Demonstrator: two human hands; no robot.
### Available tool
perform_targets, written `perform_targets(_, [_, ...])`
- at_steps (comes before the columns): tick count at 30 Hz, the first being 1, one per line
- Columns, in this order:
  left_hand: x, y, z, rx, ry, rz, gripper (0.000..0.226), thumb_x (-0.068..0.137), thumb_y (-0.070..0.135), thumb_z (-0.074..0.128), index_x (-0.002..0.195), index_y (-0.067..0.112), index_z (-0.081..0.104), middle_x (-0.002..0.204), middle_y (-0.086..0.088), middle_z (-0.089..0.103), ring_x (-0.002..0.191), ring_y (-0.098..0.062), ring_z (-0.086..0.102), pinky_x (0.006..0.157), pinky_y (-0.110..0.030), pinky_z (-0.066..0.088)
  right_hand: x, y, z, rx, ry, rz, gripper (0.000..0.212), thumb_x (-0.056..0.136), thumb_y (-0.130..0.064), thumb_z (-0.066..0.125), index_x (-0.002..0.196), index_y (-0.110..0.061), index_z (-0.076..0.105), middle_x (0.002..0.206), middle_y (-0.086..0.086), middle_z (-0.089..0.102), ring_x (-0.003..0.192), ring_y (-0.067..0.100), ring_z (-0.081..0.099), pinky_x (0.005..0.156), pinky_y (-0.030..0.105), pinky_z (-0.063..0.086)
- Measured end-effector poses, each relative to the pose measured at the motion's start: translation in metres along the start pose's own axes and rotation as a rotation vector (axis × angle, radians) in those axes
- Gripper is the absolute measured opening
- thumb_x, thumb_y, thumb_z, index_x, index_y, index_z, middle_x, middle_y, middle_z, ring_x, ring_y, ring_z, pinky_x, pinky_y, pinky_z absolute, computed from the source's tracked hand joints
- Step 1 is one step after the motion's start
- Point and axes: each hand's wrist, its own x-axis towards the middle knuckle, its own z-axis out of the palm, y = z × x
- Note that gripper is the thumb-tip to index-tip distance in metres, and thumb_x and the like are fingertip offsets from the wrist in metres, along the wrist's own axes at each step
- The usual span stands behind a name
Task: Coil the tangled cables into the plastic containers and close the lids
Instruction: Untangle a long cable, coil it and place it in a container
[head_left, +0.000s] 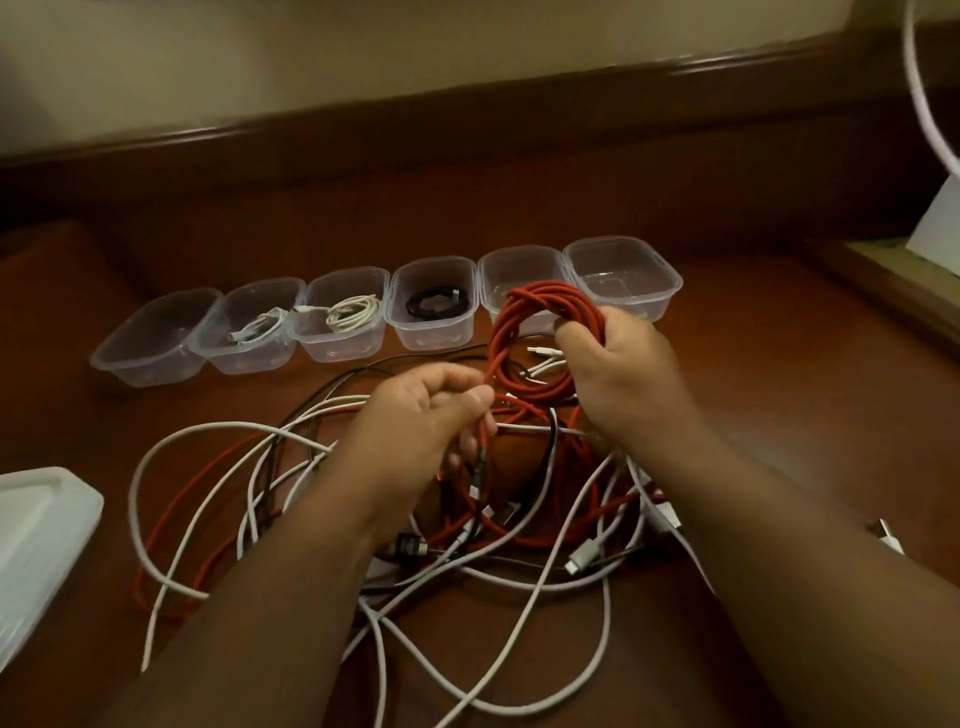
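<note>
- Looping in several rounds, the red coil (545, 332) hangs in the air above the table (779, 415), just in front of the tubs (415, 312).
- The right hand (618, 364) grips the coil's right side, fingers curled through the loops and pressed together.
- The left hand (431, 410) pinches the coil's trailing red strand between thumb and forefinger; the other fingers curl beneath.
- Below both hands lies the tangle (415, 519) of white, red and black cables, spread loose on the table, plugs showing here and there.
- Six clear tubs stand in a row behind it, touching or nearly so, all without lids.
- From the left: the first holds nothing visible, the second a white cable (257, 328), the third a white coil (353, 312), the fourth a black coil (434, 301).
- The fifth is partly hidden by the red coil; the sixth (623, 275) shows nothing inside.
- A white lid-like object (41, 545) rests at the left edge.
- A white cord (930, 104) arcs down at the upper right, above a white card (940, 223).
</note>
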Motion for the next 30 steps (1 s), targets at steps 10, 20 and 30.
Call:
perform_targets(10, [0.001,-0.003,0.006,-0.39,0.173,0.114,0.009,0.087,0.001,0.064,0.09,0.01,0.067,0.087,-0.008,0.076,0.087,-0.02,0.073,0.077,-0.028,0.057,-0.017,-0.021,0.012,0.53,-0.136,0.209,0.02,0.098,-0.039,0.054,0.096,-0.021,0.064,0.074,-0.001,0.067,0.065,0.017,0.065,0.053,0.025,0.05])
perform_targets(20, [-0.001,0.0,0.007,-0.735,0.12,0.115,0.027,0.086,-0.01,0.052,0.107,0.005,0.058,0.1,-0.015,0.072,0.091,-0.021,0.072,0.075,-0.025,0.059,-0.014,-0.018,0.012,0.303,-0.293,0.176,0.021,0.102,-0.042,0.043,0.113,-0.033,0.058,0.101,0.0,0.072,0.096,0.013,0.068,0.092,0.039,0.055])
perform_targets(30, [-0.002,-0.002,0.009,-0.768,-0.001,0.094,0.044,0.077,0.006,0.064,0.12,0.01,0.057,0.103,-0.01,0.073,0.092,-0.017,0.072,0.073,-0.026,0.059,-0.009,-0.007,0.016,0.244,-0.337,0.31,0.051,0.096,-0.063,0.038,0.128,-0.028,0.055,0.104,0.002,0.068,0.1,0.023,0.065,0.097,0.053,0.051])
